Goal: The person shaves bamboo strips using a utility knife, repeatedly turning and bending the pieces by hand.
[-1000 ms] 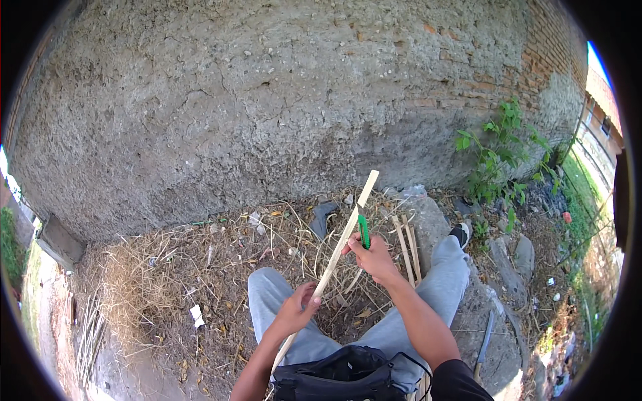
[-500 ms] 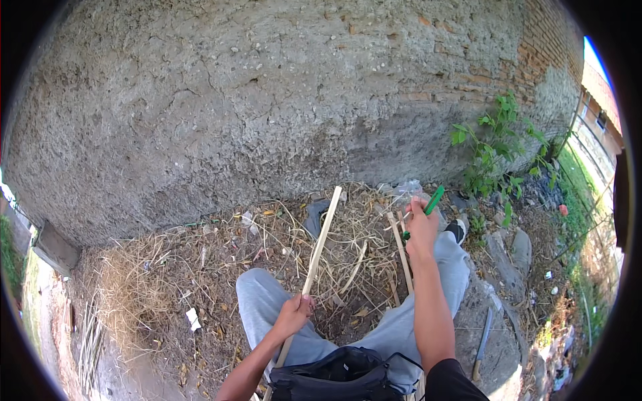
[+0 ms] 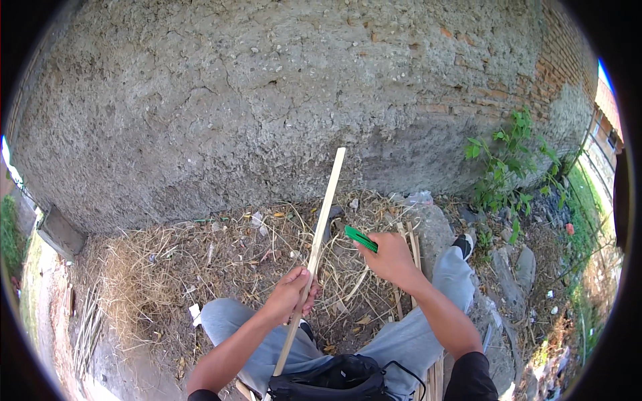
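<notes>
Nearest the camera, a black bag [image 3: 338,381] sits in the person's lap between the grey-trousered legs [image 3: 428,327]; whether it is open, and what it holds, cannot be told.

Just beyond it the left hand [image 3: 291,294] is curled shut around a long pale wooden strip [image 3: 321,234], gripping it about midway along. The strip's long axis runs from the lap, beside the bag, up and slightly rightward, its free end [image 3: 341,152] standing out against the wall. It leans only a little off straight ahead.

To the right, the right hand [image 3: 391,257] is closed around a green-handled tool [image 3: 361,238], the green part sticking out toward the strip. The tool is near the strip but apart from it. Its working end cannot be made out.

Under and around the hands lies a bed of dry straw and shavings [image 3: 200,267], with a few more pale strips [image 3: 414,250] on the ground by the right knee.

Flat stones [image 3: 515,267] edge the right side, next to a black shoe [image 3: 463,246]. The left offers more open ground over the straw.

Farthest off, a rough plastered wall [image 3: 267,100] closes the front, with green weeds [image 3: 508,160] at its right foot.
</notes>
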{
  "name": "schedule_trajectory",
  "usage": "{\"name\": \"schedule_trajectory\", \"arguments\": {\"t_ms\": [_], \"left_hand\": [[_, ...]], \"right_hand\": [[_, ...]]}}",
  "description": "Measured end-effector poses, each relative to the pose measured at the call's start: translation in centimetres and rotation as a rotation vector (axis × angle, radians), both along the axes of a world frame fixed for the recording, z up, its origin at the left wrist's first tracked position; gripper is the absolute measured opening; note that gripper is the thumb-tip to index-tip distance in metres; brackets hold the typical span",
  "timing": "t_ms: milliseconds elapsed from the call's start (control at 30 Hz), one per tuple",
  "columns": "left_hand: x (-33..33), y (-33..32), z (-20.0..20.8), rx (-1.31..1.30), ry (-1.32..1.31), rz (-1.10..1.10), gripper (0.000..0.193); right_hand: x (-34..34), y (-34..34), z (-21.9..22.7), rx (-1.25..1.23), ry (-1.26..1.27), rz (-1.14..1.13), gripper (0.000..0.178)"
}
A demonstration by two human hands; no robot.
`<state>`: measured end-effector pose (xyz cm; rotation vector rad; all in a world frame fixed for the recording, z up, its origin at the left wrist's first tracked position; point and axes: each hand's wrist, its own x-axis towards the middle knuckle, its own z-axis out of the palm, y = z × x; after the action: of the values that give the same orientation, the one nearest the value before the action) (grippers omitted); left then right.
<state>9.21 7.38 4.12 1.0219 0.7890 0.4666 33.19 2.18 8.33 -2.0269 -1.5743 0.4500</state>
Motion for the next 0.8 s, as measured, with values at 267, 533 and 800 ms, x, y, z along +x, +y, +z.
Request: {"name": "schedule_trajectory", "arguments": {"t_ms": [267, 533, 800], "left_hand": [[-1.1, -2.2, 2.1, -0.088, 0.056, 0.049, 0.026], [0.0, -3.6, 2.0, -0.045, 0.076, 0.120, 0.031], [0.4, -2.0, 1.3, -0.188, -0.031, -0.070, 0.030]], "right_hand": [[0.1, 0.8, -3.9, 0.291, -0.012, -0.002, 0.017], [-0.2, -0.5, -4.1, 0.491, 0.304, -0.116, 0.022], [-0.1, -0.9, -4.7, 0.370, 0.219, -0.060, 0.028]]}}
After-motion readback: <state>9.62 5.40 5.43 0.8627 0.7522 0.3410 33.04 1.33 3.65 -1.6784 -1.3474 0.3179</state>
